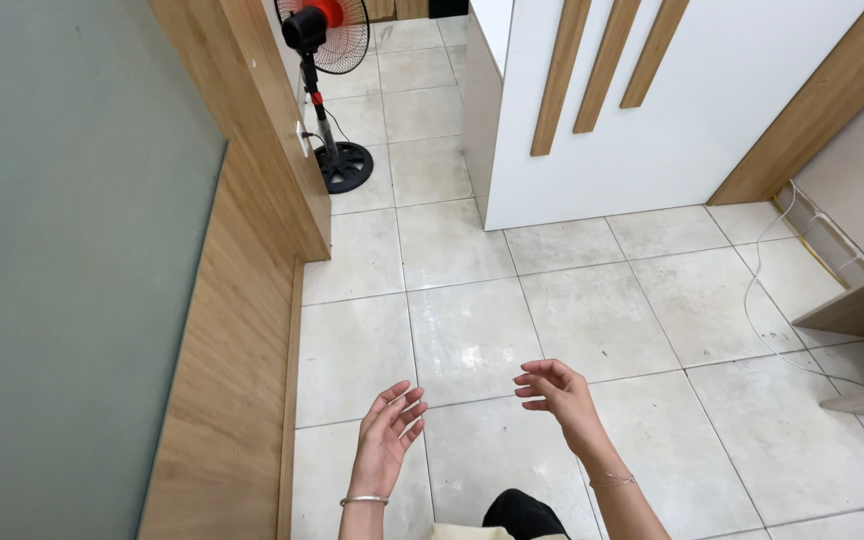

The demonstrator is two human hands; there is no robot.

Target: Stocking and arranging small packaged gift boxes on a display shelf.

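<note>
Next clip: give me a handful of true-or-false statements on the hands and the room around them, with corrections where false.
1. Both hands are empty. True: the left hand and right hand hold nothing, fingers loosely open.
2. A pedestal fan stands at the far end by the wooden wall. True.
3. The floor is carpeted. False: the floor is pale square tile.
4. The left wrist is bare. False: a bangle circles it.
5. A white cable lies on the floor at the right. True.
</note>
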